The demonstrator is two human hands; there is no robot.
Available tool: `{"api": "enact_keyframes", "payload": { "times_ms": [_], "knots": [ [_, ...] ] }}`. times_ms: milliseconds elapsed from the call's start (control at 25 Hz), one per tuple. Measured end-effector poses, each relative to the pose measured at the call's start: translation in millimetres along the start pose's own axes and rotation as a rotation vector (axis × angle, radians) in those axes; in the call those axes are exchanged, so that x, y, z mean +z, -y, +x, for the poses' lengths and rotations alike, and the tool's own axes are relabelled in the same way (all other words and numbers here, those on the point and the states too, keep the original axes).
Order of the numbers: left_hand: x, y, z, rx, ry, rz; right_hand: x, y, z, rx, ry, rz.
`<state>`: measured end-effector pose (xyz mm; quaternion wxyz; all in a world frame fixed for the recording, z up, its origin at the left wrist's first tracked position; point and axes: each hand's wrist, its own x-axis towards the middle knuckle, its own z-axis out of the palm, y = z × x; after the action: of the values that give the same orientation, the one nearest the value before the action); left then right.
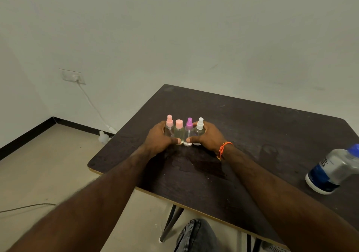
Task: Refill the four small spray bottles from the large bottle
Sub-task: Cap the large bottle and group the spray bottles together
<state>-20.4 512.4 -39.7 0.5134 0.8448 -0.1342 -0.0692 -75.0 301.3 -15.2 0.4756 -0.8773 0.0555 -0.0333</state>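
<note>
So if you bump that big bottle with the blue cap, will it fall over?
Probably fairly easily. The large bottle is tall on a narrow base and looks mostly empty, so likely light and tippy. Being round, it might roll if it falls, and it stands near the table edge. The clear plastic would likely dent, not break.

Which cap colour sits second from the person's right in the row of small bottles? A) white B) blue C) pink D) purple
D: the purple-capped bottle stands just left of the white-capped one, which is at the row's right end against the right hand.
</note>
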Motion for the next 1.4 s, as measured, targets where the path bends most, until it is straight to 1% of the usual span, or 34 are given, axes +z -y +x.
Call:
{"api": "enact_keyframes", "payload": {
  "times_ms": [120,280,440,600,760,840,1040,1280,1400],
  "knots": [
    [4,-2,13,0.059,0.014,-0.008,-4,-5,4,-0.002,-0.023,0.022],
    [22,-11,38,0.090,0.068,-0.021,-15,-10,11,-0.037,-0.057,-0.054],
    [38,-19,76,0.143,0.174,-0.007,-35,-23,24,-0.001,-0.115,-0.083],
    [58,-26,114,0.188,0.197,-0.014,-55,-38,48,0.031,-0.149,-0.094],
    [66,-30,149,0.218,0.272,-0.037,-68,-44,77,0.046,-0.152,-0.083],
    [68,-34,168,0.211,0.254,-0.020,-74,-44,94,0.056,-0.146,-0.082],
    [77,-38,215,0.222,0.162,0.017,-82,-53,144,0.093,-0.197,-0.016],
    [89,-41,262,0.246,0.156,0.047,-103,-72,205,0.116,-0.271,-0.028],
    [94,-40,277,0.261,0.146,0.049,-114,-74,227,0.112,-0.229,-0.057]
  ]
}}
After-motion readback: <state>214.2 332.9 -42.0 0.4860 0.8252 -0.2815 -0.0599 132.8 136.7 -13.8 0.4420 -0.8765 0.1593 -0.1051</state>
